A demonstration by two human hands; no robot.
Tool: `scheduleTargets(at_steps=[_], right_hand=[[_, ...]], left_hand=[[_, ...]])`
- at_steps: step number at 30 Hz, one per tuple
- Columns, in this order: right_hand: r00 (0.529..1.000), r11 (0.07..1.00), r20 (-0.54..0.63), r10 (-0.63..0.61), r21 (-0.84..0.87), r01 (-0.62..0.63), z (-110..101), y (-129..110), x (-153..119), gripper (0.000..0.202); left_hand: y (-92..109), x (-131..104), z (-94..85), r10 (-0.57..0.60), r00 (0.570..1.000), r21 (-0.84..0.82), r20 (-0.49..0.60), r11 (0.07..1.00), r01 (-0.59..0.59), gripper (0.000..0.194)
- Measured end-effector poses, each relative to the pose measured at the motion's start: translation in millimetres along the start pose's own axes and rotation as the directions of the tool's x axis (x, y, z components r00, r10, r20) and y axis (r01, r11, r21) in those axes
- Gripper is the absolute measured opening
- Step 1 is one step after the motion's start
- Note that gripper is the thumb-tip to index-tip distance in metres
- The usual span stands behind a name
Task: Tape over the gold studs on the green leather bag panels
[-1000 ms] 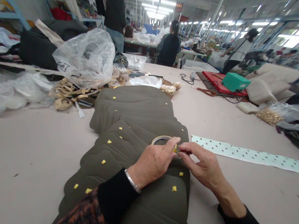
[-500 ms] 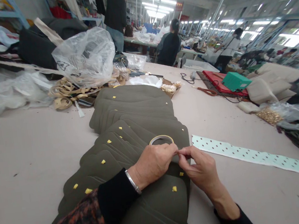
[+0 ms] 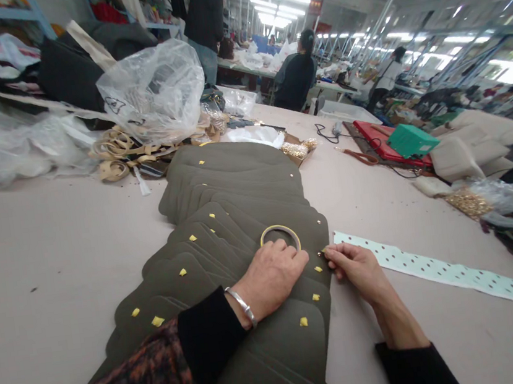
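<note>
Dark olive fabric panels [image 3: 241,187] lie overlapped in a long fanned stack in front of me. Small yellow tape pieces [image 3: 303,322] dot them, and tiny shiny metal studs [image 3: 319,222] show along the right edge. My left hand [image 3: 271,276], with a metal bangle at the wrist, rests over the panels, its fingers closed on the near side of a yellow tape roll [image 3: 281,227]. Between thumb and forefinger, my right hand [image 3: 357,267] pinches a small yellow piece of tape [image 3: 324,251] beside a stud at the panel edge.
A pale green strip with dark dots [image 3: 438,266] runs off to the right. Behind the panels are a clear plastic bag [image 3: 155,92] and beige straps [image 3: 120,149]. A green box [image 3: 411,140] sits on a red item at the right. Other people [image 3: 296,75] are farther back.
My hands have come apart; before, their fingertips met near the roll. The right one has moved right to the panel edge with the tape piece. Another yellow piece now shows near that edge.
</note>
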State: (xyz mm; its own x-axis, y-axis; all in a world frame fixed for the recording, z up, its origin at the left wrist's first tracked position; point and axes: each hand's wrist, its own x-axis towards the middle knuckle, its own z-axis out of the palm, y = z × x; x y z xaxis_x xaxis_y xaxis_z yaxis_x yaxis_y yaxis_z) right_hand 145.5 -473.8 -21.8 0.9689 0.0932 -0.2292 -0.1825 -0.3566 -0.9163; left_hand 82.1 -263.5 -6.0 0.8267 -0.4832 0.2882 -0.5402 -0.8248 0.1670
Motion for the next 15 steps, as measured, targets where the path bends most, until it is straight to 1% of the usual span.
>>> scheduleTargets(at_steps=[2, 4, 9, 12, 15], right_hand=[[0.999, 0.999, 0.039, 0.012, -0.049, -0.01, 0, 1, 1, 0.036], [0.998, 0.996, 0.064, 0.02, -0.091, -0.014, 2, 1, 1, 0.034], [0.998, 0.968, 0.06, 0.007, -0.25, 0.009, 5, 3, 2, 0.028], [0.998, 0.916, 0.047, -0.049, -0.395, 0.063, 7, 3, 3, 0.026], [0.994, 0.825, 0.011, -0.113, -0.556, 0.099, 10, -1, 3, 0.024]], left_hand=[[-3, 1, -0.1, -0.011, 0.999, 0.005, 0.05, 1.0, 0.011, 0.008], [-4, 1, 0.0, -0.008, 0.997, -0.005, 0.073, 1.0, 0.009, 0.008], [-2, -2, 1.0, 0.0, 0.998, -0.028, 0.07, 1.0, 0.002, 0.007], [-2, -3, 1.0, -0.008, 0.997, -0.027, 0.079, 1.0, 0.011, 0.008], [-2, -3, 0.6, -0.013, 0.996, -0.03, 0.091, 0.999, 0.015, 0.008]])
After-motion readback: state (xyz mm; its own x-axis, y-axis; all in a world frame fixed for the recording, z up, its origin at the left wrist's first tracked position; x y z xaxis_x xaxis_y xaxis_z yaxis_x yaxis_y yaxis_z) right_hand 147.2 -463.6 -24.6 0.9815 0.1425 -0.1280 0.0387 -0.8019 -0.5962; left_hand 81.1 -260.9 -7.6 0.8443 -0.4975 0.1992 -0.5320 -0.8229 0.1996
